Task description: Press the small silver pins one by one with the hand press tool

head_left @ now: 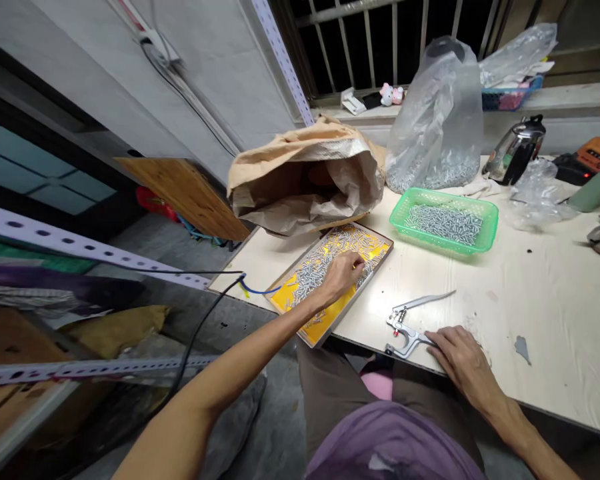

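Note:
My left hand (344,273) is over a shallow tray (325,337) with a yellow bottom, its fingers curled in a pinch. Whatever sits between those fingertips is too small to make out. Many small silvery metal pieces (313,270), like rivets or short screws, lie scattered and heaped in the tray. On the table near its front edge, my right hand (460,360) has its thumb and fingers around one handle of grey snap-fastener pliers (409,333). Their other handle stands spread apart, and the C-shaped jaw points left. Part of the held handle is hidden under the hand.
Behind the tray a large brown paper sack (305,180) lies with its mouth towards me. A green basket (445,243) holds more metal pieces. Further back stand a clear plastic bag (433,127) and a kettle (517,150). A cable (195,340) crosses at left.

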A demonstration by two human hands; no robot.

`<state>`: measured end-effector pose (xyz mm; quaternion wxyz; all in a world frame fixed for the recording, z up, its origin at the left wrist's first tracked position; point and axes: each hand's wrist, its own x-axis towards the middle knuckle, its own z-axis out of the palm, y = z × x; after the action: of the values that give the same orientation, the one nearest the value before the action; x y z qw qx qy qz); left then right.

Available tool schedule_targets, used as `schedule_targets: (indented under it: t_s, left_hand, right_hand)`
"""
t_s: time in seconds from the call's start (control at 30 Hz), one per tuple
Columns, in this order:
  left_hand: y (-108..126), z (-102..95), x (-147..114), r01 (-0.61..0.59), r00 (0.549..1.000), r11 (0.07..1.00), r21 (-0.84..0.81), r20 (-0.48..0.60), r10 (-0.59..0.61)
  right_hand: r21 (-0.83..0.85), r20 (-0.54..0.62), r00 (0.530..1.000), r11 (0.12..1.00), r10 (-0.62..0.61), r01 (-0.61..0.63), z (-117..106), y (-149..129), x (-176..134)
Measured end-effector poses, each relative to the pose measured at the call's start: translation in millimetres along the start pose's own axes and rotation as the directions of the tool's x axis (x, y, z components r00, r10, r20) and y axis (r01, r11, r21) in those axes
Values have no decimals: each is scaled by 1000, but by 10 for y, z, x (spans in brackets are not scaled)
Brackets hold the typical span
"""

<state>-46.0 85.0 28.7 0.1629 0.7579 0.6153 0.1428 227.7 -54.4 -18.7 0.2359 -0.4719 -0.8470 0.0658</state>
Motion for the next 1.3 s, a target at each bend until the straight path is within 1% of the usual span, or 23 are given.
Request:
schedule_targets:
  t_s: [0.03, 0.07, 0.1, 0.13, 0.2, 0.27, 0.37, 0.47, 0.57, 0.7, 0.77, 0.87, 0.97, 1.07, 1.17, 1.23, 1.3]
  left_hand:
    - [81, 12, -111, 51, 998, 989, -140, 34, -47]
    - [168, 38, -233, 121, 990, 955, -272, 109, -94]
    - [255, 76, -360, 205, 970, 902, -379, 202, -136]
    - [339, 123, -483, 291, 940, 842, -454, 299, -164]
    - [477, 233, -699, 437, 870, 733, -522, 451, -198]
    - [562, 332, -847, 527, 819, 671, -522, 522, -238]
    - [608, 410, -949, 583, 790, 649, -489, 526, -313]
    - [623, 404, -968, 615, 771, 638, -464, 524, -362]
    - [653, 391, -965, 637, 754, 621, -457, 536, -380]
    - [690, 439, -961, 666, 728, 593, -452, 568, -385]
    - [688, 474, -962, 671, 723, 590, -449, 572, -388]
    - [649, 513, -960, 665, 723, 609, -432, 579, -378]
    - [589, 530, -939, 662, 707, 639, -391, 607, -362]
    - [546, 528, -900, 662, 677, 661, -353, 660, -325]
    - [538, 514, -869, 670, 645, 663, -334, 704, -298]
    - [547, 505, -860, 675, 638, 660, -330, 711, -297]
    - [557, 504, -861, 678, 633, 661, -322, 712, -303]
  right_hand:
    - [-15, 16, 1000, 1000, 9, -8, 1, -5, -1]
    - [-25, 32, 999, 1000, 16, -15, -3, -11, 2]
    - [-31, 45, 999, 999, 22, -21, -9, -17, 9]
    - [-33, 55, 998, 999, 28, -26, -15, -23, 17]
    - [-34, 69, 997, 999, 39, -37, -22, -32, 31]
    - [-34, 77, 996, 998, 50, -48, -19, -40, 35]
    - [-31, 79, 995, 998, 64, -62, -4, -51, 21]
    - [-31, 72, 995, 998, 66, -64, 7, -58, 6]
    - [-39, 59, 996, 997, 64, -62, 12, -63, 0]
    - [-43, 54, 996, 997, 72, -70, 23, -63, 1]
    - [-42, 53, 996, 997, 74, -72, 33, -62, 0]
    - [-43, 48, 996, 996, 80, -78, 52, -63, -5]
    - [-48, 52, 994, 995, 95, -93, 62, -73, -16]
    - [-30, 86, 992, 995, 97, -94, 44, -72, -20]
    - [-15, 114, 990, 997, 77, -76, -1, -11, 17]
    - [-52, 136, 989, 997, 58, -52, -35, 77, 75]
    - [-101, 196, 980, 995, 39, -19, -64, 191, 152]
